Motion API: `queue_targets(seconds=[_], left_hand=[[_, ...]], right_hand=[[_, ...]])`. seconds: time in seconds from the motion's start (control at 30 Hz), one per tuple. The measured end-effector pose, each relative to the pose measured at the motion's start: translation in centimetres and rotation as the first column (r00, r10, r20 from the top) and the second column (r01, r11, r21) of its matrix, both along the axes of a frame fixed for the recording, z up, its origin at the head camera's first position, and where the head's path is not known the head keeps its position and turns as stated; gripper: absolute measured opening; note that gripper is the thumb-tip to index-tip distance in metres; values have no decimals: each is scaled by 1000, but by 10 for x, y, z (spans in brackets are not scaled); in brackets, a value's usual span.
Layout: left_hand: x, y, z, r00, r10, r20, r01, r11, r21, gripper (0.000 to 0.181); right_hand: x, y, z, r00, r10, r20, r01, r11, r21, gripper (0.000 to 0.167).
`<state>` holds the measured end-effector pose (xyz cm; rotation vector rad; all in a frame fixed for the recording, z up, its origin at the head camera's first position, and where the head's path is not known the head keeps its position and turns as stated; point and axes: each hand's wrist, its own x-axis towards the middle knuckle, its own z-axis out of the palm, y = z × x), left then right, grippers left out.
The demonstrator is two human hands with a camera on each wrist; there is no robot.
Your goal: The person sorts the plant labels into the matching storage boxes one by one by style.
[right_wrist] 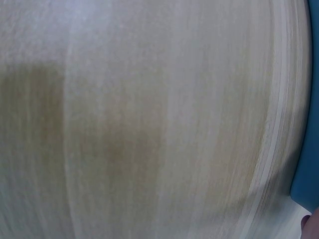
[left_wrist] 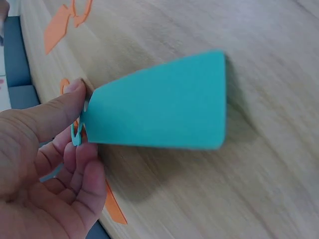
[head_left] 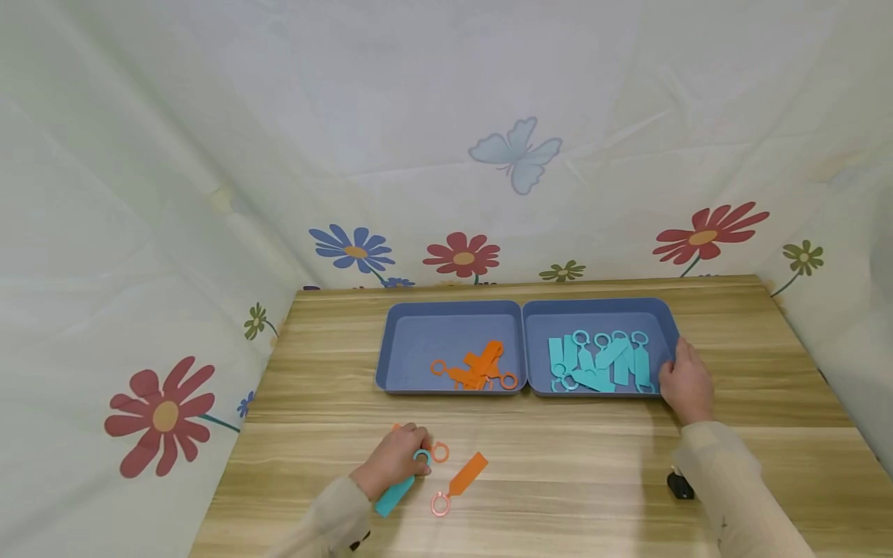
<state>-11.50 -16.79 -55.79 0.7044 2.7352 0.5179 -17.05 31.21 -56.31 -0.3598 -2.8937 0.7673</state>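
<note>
My left hand (head_left: 399, 457) pinches a teal hang tag (left_wrist: 159, 104) between thumb and fingers, close to its hook-like ring. The tag's flat body tilts up off the wooden table in the left wrist view. Under this hand lies an orange hang tag (left_wrist: 114, 205), partly hidden by the fingers. Another orange hang tag (head_left: 467, 474) lies just to the right. My right hand (head_left: 689, 381) grips the right tray (head_left: 593, 308) at its right wall, near the front corner. Teal tags (head_left: 603, 360) fill part of that tray. Only a fingertip (right_wrist: 311, 226) shows in the right wrist view.
Joined side to side with the right tray, the left blue-grey tray (head_left: 425, 341) holds several orange tags (head_left: 481, 364). A small black object (head_left: 680, 486) sits beside my right forearm. A flower-printed white sheet (head_left: 391, 155) hangs behind the table (head_left: 558, 480).
</note>
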Motion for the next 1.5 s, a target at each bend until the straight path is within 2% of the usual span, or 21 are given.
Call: queue_targets(seconds=[0.2,0.3,0.47,0.53,0.63,0.8,0.87,1.03,1.13,1.2,1.5], left_hand=[[-6,0,-1,995,-4,95,-2,998,67,17],[-11,-1,0,993,-18,121,9,997,79,14],[-16,0,8,980,-36,195,13,993,118,14],[-19,1,13,968,-34,249,-1,991,137,14],[-23,4,20,941,-33,338,-28,985,172,14],[-30,11,31,869,-34,494,-112,958,263,12],[-33,15,35,849,-52,526,-131,944,304,10],[-41,29,44,834,-79,546,-158,914,374,11],[-45,37,48,819,-68,569,-196,900,390,13],[-48,43,49,811,-65,582,-211,895,394,14],[-62,64,56,793,-79,604,-236,874,425,16]], right_hand=[[-1,1,-1,1000,-4,6,4,1000,0,55],[-1,1,-2,1000,-5,7,5,1000,-1,55],[-2,1,-3,1000,-9,2,9,1000,2,55],[-2,1,-4,1000,-9,-2,9,1000,6,55],[-3,1,-5,1000,-8,-10,8,1000,10,55],[-4,2,-6,1000,-9,-18,9,1000,12,55],[-4,2,-7,1000,-10,-19,11,1000,14,55],[-4,1,-5,999,-14,-29,15,1000,11,54],[-4,2,-5,999,-16,-28,16,1000,4,54],[-4,2,-6,1000,-17,-24,17,1000,2,55],[-4,2,-4,1000,-23,-6,23,1000,7,54]])
